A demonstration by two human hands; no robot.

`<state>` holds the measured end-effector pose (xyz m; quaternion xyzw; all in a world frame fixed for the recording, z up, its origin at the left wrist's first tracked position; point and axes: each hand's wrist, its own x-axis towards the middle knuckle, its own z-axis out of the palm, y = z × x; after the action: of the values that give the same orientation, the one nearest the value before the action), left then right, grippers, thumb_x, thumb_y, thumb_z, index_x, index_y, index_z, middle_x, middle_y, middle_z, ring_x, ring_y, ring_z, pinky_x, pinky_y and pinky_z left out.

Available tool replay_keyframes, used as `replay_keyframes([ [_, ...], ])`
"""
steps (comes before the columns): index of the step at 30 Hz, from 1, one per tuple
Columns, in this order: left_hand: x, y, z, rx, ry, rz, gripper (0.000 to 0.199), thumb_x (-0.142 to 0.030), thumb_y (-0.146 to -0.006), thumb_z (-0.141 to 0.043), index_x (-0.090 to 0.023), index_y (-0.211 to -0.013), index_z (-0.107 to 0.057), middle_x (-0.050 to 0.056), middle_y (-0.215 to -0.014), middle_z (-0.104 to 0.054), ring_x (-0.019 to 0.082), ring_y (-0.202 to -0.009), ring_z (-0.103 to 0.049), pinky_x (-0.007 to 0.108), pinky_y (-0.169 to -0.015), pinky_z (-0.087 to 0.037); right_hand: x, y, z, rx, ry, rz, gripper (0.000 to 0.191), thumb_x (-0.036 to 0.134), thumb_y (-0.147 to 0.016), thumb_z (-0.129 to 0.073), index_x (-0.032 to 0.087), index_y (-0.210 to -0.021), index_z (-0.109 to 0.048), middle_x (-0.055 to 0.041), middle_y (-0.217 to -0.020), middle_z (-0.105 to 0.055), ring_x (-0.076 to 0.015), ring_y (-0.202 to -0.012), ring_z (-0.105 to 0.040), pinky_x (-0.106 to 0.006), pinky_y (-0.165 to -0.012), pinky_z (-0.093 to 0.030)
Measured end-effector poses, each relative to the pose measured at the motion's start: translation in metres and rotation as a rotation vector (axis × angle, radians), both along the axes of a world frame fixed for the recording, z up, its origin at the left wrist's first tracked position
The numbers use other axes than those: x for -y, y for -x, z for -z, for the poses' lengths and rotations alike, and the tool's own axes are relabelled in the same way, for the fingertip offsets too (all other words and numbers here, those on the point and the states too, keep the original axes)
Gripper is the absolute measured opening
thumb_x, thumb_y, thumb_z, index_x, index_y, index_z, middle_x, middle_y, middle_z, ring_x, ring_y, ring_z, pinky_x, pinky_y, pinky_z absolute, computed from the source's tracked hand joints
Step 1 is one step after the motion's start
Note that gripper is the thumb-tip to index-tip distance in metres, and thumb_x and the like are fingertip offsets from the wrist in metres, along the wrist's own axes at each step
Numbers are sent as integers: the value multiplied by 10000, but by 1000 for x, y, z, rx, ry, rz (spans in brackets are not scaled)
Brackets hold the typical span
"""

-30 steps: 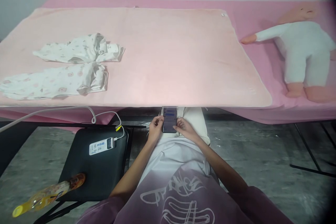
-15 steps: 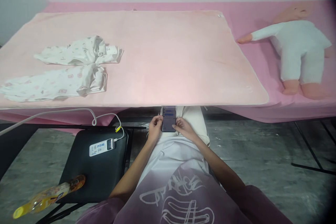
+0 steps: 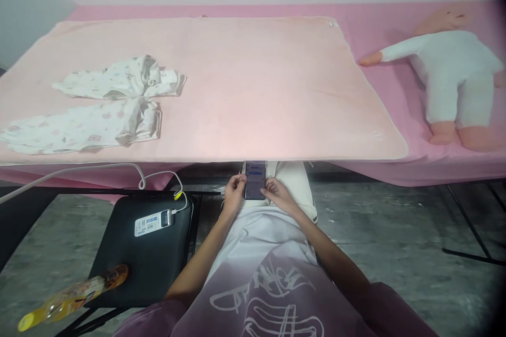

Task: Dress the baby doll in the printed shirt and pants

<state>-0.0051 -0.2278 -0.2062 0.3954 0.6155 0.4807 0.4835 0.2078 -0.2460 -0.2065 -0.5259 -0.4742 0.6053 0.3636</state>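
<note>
A dark smartphone (image 3: 255, 185) with a lit screen rests over my lap, its top end close under the table's front edge. My left hand (image 3: 235, 189) is closed on the phone's left side. On the opposite side my right hand (image 3: 278, 192) grips the lower right edge, with the thumb at the screen. Beyond the phone a pale pink blanket (image 3: 256, 84) covers much of the table. Two folded white printed baby garments (image 3: 118, 79) lie on its left part, one behind the other.
A doll (image 3: 454, 73) in white clothes lies on the pink cloth (image 3: 379, 37) at the right. To my left, a black stool (image 3: 150, 263) bears a white power bank (image 3: 153, 222) with a cable plugged in and a bottle (image 3: 75, 295) with a yellow cap.
The view has shifted very slightly, so everything sits a few pixels off. Both hands keep their hold on the phone.
</note>
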Motion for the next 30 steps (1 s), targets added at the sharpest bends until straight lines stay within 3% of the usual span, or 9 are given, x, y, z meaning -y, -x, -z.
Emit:
replay_keyframes([
  [17,-2,0,5,-5,-25,-13,455,-645,-840,-872,-202,-929,-814,91,-1016,-822,239,-946,-697,335,-890,-544,1,-1,5,1,-21,5,511,688,-891,-871,246,-1010,-643,-8,-913,-668,-202,-869,-635,-360,-847,-520],
  [30,-3,1,6,-25,-28,-3,449,-644,-851,-862,-206,-932,-806,99,-1030,-823,257,-977,-712,356,-923,-550,-1,0,7,6,-1,16,534,717,-850,-868,249,-983,-649,-14,-905,-666,-211,-870,-626,-364,-845,-499],
])
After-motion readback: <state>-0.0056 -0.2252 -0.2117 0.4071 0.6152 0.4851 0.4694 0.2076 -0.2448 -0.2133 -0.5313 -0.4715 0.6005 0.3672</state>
